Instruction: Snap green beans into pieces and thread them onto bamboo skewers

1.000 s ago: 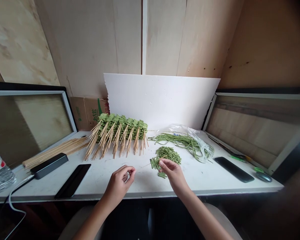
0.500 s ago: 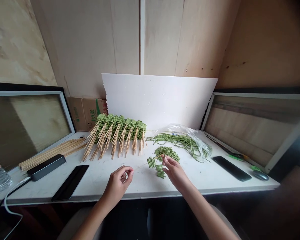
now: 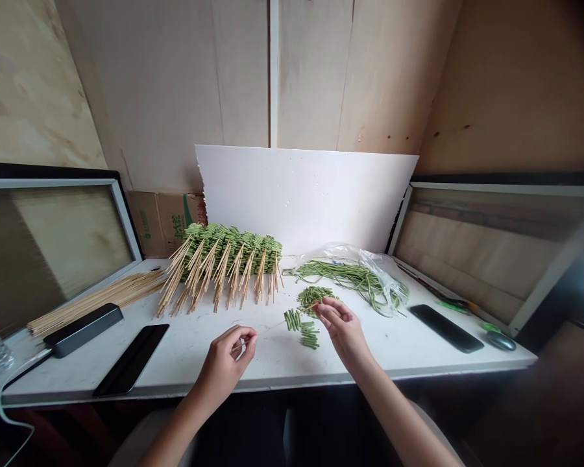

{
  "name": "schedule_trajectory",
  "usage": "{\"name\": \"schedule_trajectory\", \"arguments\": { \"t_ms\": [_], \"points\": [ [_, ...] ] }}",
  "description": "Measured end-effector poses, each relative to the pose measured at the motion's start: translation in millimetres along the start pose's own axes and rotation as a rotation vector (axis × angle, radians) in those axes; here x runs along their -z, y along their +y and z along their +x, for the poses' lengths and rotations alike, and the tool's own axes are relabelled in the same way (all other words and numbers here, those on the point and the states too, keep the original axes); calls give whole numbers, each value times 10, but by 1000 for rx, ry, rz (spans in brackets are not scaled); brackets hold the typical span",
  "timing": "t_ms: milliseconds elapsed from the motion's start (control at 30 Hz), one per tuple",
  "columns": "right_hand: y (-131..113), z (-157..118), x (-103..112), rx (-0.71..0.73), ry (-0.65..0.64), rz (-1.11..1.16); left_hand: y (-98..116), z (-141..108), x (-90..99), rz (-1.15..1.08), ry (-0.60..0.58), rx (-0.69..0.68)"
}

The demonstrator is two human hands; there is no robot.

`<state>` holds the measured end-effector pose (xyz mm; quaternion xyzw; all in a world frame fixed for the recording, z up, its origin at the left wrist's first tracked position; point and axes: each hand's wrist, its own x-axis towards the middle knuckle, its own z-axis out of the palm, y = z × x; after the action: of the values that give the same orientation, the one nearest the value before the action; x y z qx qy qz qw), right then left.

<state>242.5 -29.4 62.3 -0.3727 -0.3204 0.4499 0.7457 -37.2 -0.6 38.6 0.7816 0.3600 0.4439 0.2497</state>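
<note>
Here, before stacked green-bean wooden skewers (image 3: 233, 250), the left hand (image 3: 228, 353) and right hand (image 3: 341, 325), both closely pinched, hold a thin pale wooden skewer (image 3: 275, 327) between them; hard pushing could split its short green bean pieces (image 3: 292, 320).

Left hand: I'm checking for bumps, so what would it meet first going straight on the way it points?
The left hand would probably meet the green bean pieces on the thin skewer first, though depth is hard to judge from this view.
</note>
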Motion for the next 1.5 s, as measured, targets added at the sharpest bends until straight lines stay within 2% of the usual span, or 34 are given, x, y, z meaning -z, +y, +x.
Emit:
{"name": "schedule_trajectory", "arguments": {
  "t_ms": [367,967,1267,1500],
  "points": [
    [25,-19,7,-47,-101,-55,-28,-14,-16,14,-9,9],
    [31,-69,-43,-63,-36,-84,-51,-8,-9,72,2,-23],
    [-21,-108,-78,-93,-111,-71,-6,4,6,42,9,-27],
    [28,-119,-78,-61,-69,-89,26,-17,4,58,-5,-41]
  ]
}}
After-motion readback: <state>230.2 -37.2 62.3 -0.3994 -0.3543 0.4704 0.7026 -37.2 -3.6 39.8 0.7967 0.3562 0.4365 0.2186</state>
